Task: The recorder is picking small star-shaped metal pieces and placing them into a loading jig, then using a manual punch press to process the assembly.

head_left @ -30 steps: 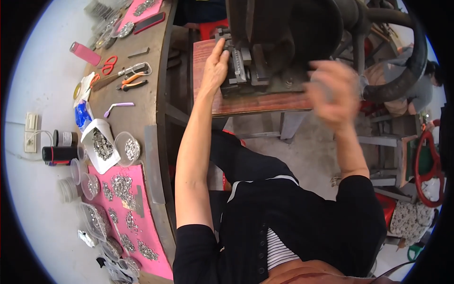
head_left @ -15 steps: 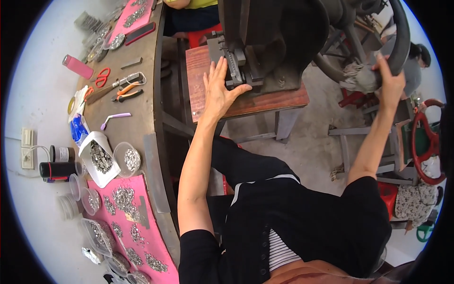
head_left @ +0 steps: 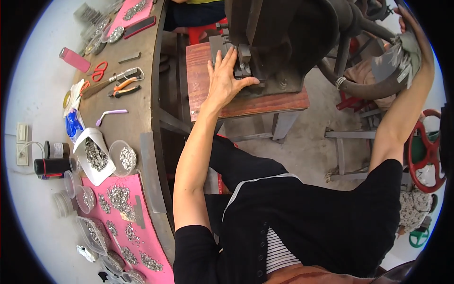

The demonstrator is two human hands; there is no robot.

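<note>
My left hand (head_left: 223, 81) lies spread on the metal tooling (head_left: 244, 61) at the base of a dark hand press (head_left: 288, 42). Its fingers are stretched out, with the thumb reaching right along the tooling's near edge. At the upper right my right hand (head_left: 404, 20) grips the press's large handwheel (head_left: 373, 90), its fingers curled at the rim and partly hidden by the wheel and arm. A grey rag (head_left: 407, 52) is wrapped on the rim close to my right wrist. The press stands on a reddish wooden stand (head_left: 203, 75).
On the workbench (head_left: 135, 104) at left are pliers (head_left: 125, 90), red scissors (head_left: 99, 71), a phone (head_left: 140, 27) and a pink bottle (head_left: 74, 59). Small metal pieces fill a white tray (head_left: 97, 158) and lie on a pink mat (head_left: 137, 189). A red handwheel (head_left: 425, 151) stands at far right.
The handwheel has turned, carrying the rag and my right hand up and to the right. My left hand has shifted slightly right and stays on the tooling.
</note>
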